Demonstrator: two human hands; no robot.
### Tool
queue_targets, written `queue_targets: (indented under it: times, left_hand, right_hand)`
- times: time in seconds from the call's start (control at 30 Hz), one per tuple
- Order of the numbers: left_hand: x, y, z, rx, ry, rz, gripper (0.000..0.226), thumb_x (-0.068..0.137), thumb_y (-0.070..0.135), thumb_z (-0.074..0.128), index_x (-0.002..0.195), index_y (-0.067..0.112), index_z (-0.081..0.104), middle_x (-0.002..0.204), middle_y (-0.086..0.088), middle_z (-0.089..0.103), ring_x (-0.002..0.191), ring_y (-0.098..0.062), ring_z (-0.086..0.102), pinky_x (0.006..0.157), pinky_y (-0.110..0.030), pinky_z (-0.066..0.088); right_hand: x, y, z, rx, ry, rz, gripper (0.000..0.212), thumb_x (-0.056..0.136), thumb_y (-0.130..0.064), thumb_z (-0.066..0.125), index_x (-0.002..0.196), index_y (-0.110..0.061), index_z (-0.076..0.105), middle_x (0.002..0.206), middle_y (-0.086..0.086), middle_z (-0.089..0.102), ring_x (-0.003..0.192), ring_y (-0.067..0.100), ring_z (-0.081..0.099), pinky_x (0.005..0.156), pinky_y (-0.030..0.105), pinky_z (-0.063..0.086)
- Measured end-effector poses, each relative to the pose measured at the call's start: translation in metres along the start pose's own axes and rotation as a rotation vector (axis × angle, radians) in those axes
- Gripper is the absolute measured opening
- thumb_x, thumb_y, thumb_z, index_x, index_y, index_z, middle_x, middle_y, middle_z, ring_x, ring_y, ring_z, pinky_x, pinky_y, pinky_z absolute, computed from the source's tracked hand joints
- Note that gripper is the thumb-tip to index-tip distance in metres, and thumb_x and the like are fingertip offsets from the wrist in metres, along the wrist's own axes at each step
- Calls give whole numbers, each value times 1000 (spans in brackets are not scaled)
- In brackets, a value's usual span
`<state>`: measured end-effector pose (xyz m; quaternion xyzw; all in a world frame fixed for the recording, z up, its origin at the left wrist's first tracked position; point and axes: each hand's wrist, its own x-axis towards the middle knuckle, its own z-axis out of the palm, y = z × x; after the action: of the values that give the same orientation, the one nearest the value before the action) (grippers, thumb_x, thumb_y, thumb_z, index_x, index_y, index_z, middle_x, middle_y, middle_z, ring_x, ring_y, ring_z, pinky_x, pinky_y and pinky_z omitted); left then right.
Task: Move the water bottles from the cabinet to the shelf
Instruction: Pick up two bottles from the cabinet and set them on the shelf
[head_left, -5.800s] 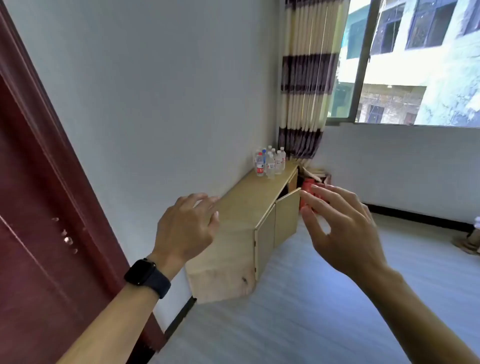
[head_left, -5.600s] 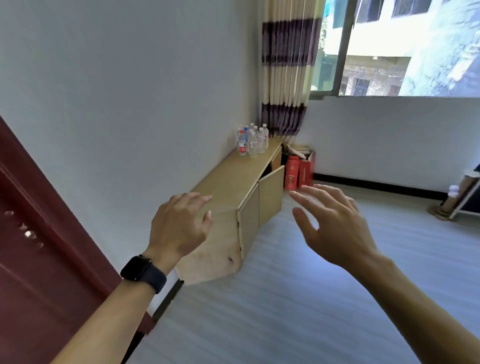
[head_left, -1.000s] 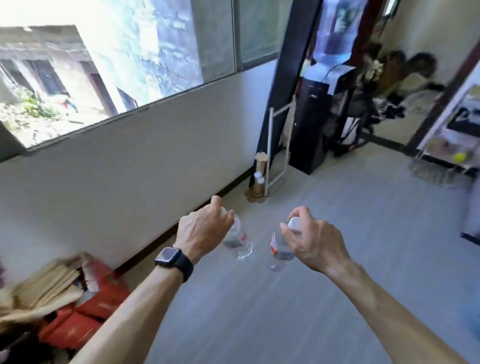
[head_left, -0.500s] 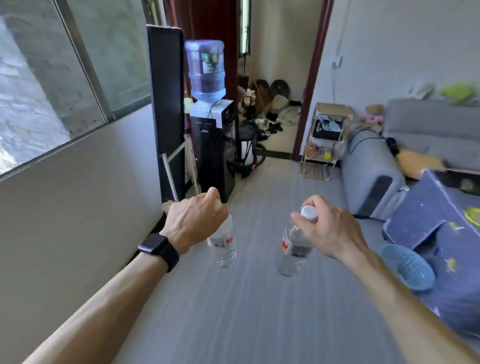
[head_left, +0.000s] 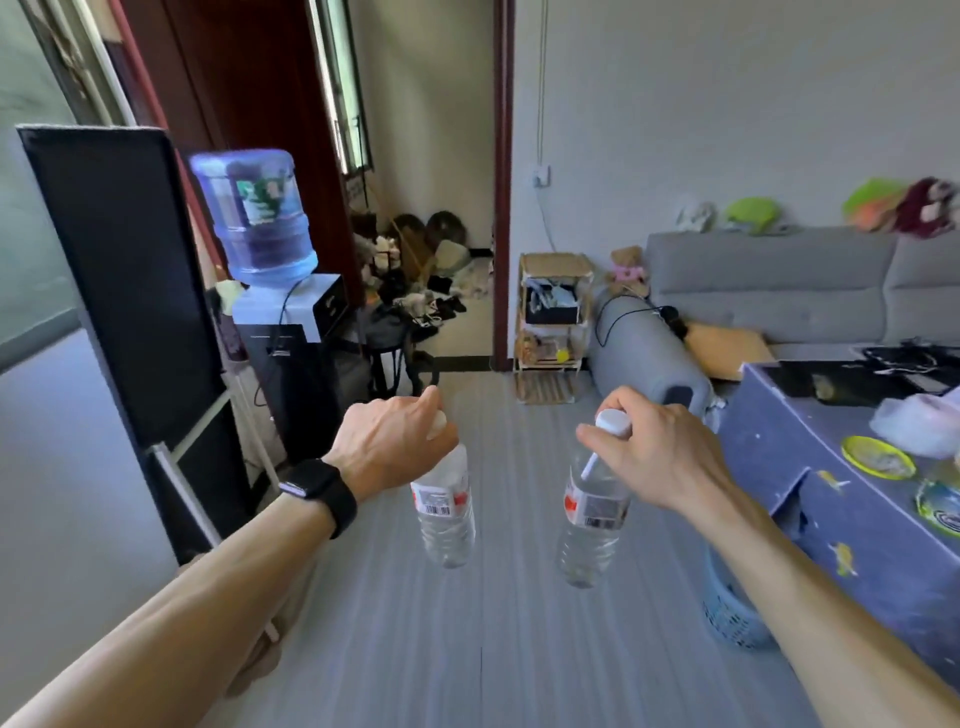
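Observation:
My left hand (head_left: 392, 444) grips one clear water bottle (head_left: 445, 512) by its white cap, and the bottle hangs down over the grey floor. My right hand (head_left: 660, 449) pinches the cap of a second water bottle (head_left: 592, 525), which hangs the same way. Both bottles carry red and white labels. A small wooden shelf (head_left: 553, 312) with cluttered tiers stands ahead by the doorway, beside the sofa. The cabinet is out of view.
A water dispenser (head_left: 283, 332) with a blue jug and a black panel (head_left: 124, 291) stand on the left. A grey sofa (head_left: 779, 296) and a blue-covered table (head_left: 841, 467) fill the right. A blue basket (head_left: 727, 613) sits on the floor by the table.
I have turned further right, away from the window wall. The doorway, shelf and sofa now lie straight ahead and closer. Both hands still carry their bottles by the caps.

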<state>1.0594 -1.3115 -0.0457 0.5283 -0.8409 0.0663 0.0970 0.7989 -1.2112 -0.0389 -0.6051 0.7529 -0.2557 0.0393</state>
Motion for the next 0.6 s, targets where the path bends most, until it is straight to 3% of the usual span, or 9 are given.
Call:
queue_targets:
  times: [0.2,0.43,0.6]
  left_hand:
    - [132,10,25,17,11,-4,26,94,47,36,96,22,41,79,3,66,69,-28,61,59,-35,46]
    - [258,10,54,8,7,-23,29,96,49,35,97,21,42,79,0,65,71,-29,62,62,-36,46]
    - [351,2,92,28,-15,12,30,93,50,33,95,21,43,79,1,65,69,-28,61,56,-34,39]
  right_hand:
    - [126,40,13,-5,-11,10,29,82,-57,57,90,-30,50,88,1,68,92,33,58,73,37,48]
    - [261,74,33,-60,1,-13,28,84,-56,56,93,-30,49,85,3,67,79,33,51,64,36,41]
    - [354,97,57,-59,-24,2,25,84,-56,55,89,-32,48,76,-2,60,78,31,53,65,36,44]
